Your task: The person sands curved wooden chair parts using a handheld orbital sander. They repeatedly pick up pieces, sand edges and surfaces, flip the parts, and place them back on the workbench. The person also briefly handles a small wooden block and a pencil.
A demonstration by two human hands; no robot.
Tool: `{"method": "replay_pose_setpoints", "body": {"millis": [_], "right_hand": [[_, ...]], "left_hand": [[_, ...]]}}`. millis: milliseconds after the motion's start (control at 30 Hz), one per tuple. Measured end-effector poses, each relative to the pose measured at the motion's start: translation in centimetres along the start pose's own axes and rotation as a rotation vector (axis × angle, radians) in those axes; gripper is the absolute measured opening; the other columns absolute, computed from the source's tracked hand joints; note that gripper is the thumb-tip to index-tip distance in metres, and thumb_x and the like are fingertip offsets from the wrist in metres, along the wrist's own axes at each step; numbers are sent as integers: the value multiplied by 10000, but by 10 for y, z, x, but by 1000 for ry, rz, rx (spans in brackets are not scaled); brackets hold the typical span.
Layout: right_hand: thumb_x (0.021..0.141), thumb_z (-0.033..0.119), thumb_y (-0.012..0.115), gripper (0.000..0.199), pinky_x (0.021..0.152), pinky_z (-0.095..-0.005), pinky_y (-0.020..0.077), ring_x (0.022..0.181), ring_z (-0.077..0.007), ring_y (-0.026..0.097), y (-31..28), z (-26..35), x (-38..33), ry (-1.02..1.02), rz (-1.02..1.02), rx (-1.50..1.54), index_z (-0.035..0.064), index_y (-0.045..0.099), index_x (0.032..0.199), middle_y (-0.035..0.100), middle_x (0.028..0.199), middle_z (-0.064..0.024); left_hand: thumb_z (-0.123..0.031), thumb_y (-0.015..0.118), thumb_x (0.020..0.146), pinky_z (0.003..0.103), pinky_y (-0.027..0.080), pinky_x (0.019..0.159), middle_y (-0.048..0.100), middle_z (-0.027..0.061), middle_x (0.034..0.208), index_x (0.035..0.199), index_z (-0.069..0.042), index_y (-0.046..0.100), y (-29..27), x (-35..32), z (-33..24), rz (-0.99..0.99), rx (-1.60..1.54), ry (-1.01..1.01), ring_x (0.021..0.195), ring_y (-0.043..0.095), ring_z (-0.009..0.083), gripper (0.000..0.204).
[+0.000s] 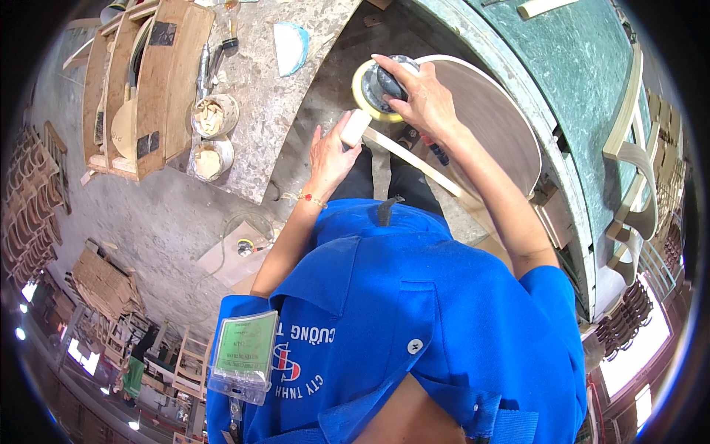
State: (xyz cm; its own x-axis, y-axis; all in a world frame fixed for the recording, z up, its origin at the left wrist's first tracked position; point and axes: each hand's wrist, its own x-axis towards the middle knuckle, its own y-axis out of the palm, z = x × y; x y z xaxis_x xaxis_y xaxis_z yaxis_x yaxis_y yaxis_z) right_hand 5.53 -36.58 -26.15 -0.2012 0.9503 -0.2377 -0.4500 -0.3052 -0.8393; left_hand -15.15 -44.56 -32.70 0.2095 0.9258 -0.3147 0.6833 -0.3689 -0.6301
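My right hand [425,100] is closed over the dark round top of a palm sander [364,85], which has a yellow rim. My left hand [330,157] grips the pale, block-like end of a wooden piece [356,127], close beside the sander. From near that end a narrow pale wooden strip [418,163] runs toward the lower right. Under my right forearm lies a large brown wooden panel [484,111] with a rounded edge. Whether the sander's pad touches the wood cannot be made out.
On the stained table [255,111] at left stand two tubs [212,159] of pale material, near a brush [232,22] and a blue-white pad [291,48]. A wooden frame [151,81] stands beyond them. A green-topped table [562,81] curves along the right, holding bent wooden parts [629,163].
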Motion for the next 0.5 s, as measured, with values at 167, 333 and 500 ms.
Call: {"method": "replay_pose_setpoints", "body": {"millis": [167, 333, 500], "right_hand": [[703, 174, 726, 756, 728, -439, 546, 817, -385, 646, -28, -1, 48, -125, 117, -215, 364, 452, 1381, 569, 1028, -240], [612, 153, 723, 768, 831, -426, 517, 984, -331, 636, -42, 26, 109, -347, 728, -229, 231, 524, 1350, 624, 1190, -128], [587, 144, 730, 796, 862, -413, 506, 1047, -317, 612, -42, 21, 119, -318, 805, -164, 211, 526, 1354, 622, 1220, -124]], "left_hand": [[-242, 685, 814, 481, 261, 1124, 658, 125, 1171, 1393, -119, 459, 0, 3, 1, 19, 17, 22, 1084, 623, 259, 634], [-277, 671, 835, 482, 255, 1130, 661, 125, 1166, 1399, -121, 451, -1, 2, -1, 48, 41, 15, 1099, 615, 253, 625], [-273, 658, 841, 488, 249, 1132, 643, 92, 1217, 1396, -140, 456, -1, 3, -5, 55, 40, 11, 1141, 593, 243, 606]]}}
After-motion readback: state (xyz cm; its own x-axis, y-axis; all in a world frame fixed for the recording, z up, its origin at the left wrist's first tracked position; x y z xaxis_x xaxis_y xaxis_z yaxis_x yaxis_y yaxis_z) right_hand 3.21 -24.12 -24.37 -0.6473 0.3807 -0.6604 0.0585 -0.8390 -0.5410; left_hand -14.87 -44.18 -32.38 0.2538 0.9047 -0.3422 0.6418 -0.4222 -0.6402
